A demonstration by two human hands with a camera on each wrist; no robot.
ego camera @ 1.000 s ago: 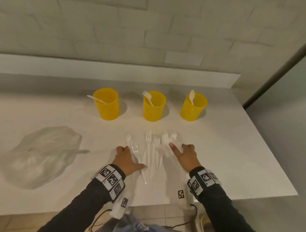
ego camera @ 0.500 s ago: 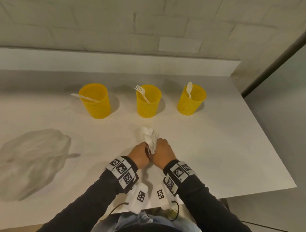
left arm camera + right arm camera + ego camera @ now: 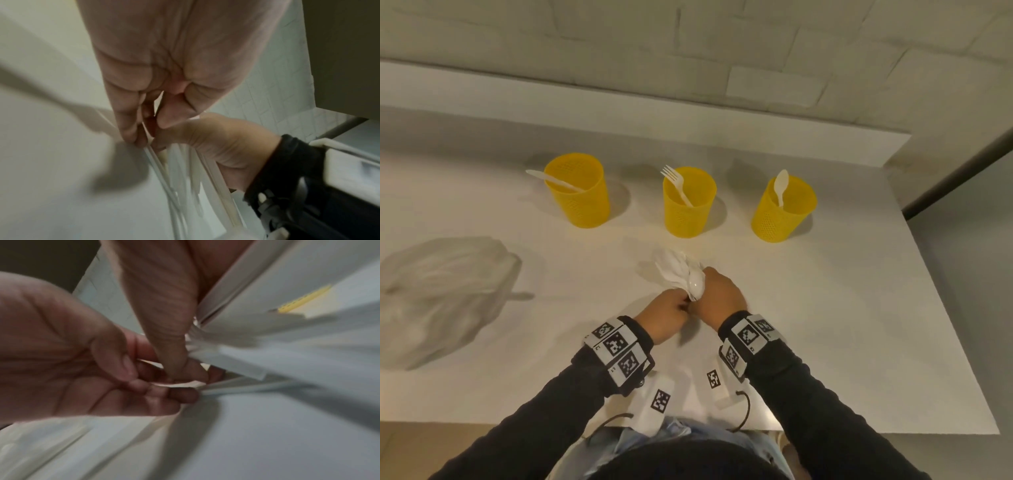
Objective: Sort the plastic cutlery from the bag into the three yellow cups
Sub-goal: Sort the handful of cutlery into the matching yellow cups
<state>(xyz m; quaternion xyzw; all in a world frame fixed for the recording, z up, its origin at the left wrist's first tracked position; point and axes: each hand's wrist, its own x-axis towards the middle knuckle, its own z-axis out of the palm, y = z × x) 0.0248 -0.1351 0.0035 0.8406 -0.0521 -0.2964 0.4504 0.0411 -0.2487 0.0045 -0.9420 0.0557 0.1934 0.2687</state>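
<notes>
Three yellow cups stand in a row at the back of the white table [image 3: 825,308]: the left cup [image 3: 578,192] holds a knife, the middle cup [image 3: 688,202] a fork, the right cup [image 3: 782,209] a spoon. Near the table's front, a bunch of white plastic cutlery [image 3: 681,274] is gathered between both hands, heads fanning away from me. My left hand [image 3: 667,315] grips the handles [image 3: 164,170]; my right hand [image 3: 719,298] grips the bunch from the right [image 3: 236,356]. The handle ends are hidden under the hands.
A crumpled clear plastic bag [image 3: 441,294] lies on the table at the left. A raised ledge [image 3: 619,102] and a brick wall run behind the cups. The table's right edge [image 3: 928,291] drops off to the floor.
One second ago the cutlery lay spread on the table under my two hands. Both hands have swept it together into one bunch and now grip it.
</notes>
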